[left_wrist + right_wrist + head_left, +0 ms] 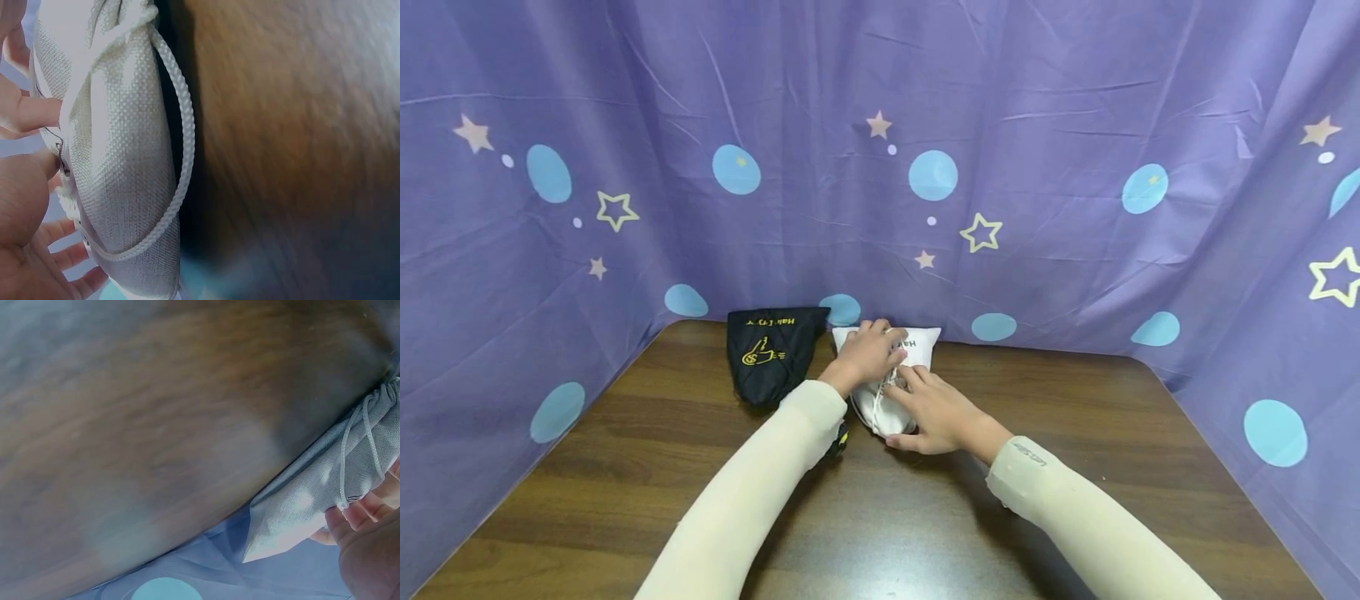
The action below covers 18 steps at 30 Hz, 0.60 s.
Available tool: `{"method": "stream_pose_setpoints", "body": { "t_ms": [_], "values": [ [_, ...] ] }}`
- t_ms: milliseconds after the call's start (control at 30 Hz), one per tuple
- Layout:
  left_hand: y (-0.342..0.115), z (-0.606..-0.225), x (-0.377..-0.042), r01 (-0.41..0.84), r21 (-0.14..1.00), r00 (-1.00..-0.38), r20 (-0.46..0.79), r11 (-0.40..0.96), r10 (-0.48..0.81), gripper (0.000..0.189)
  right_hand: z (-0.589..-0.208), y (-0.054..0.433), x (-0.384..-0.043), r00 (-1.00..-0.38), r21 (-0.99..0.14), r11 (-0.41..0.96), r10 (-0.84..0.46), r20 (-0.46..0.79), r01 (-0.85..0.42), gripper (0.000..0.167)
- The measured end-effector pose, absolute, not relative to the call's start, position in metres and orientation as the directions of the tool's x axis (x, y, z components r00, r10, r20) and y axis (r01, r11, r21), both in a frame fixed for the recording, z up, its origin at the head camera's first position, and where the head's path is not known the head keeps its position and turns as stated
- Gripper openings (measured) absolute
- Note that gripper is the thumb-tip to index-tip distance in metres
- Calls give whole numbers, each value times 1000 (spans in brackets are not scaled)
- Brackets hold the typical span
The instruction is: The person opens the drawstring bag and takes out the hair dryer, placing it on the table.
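Woodgrain tabletop [880,517] beneath white pouch [889,412], starry purple cloth [850,225] behind

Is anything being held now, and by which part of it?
The left grip and right grip touch the white bag near its drawstring; whether either actually holds it cannot be told.

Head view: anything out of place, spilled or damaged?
No spill or damage shows around the white drawstring bag. The yellow lettering on the black cloth bag looks upside down from the wearer's side, and a small black-and-yellow item pokes out beside the left sleeve, too hidden to identify.
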State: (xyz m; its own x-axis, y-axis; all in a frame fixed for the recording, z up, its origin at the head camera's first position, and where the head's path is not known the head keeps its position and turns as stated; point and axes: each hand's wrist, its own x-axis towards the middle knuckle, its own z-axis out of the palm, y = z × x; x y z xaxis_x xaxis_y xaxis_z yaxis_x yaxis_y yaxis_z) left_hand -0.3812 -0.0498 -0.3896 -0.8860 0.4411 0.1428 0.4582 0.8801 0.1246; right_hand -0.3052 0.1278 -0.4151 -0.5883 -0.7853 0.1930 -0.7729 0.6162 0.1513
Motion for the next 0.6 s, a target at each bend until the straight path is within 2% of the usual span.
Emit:
{"method": "stream_pose_setpoints", "body": {
  "t_ms": [600],
  "values": [
    [-25, -397, -373, 446, 116, -889, 173, 888, 424, 49, -416, 154, -294, -582, 125, 610, -788, 202, -783, 73]
  ]
}}
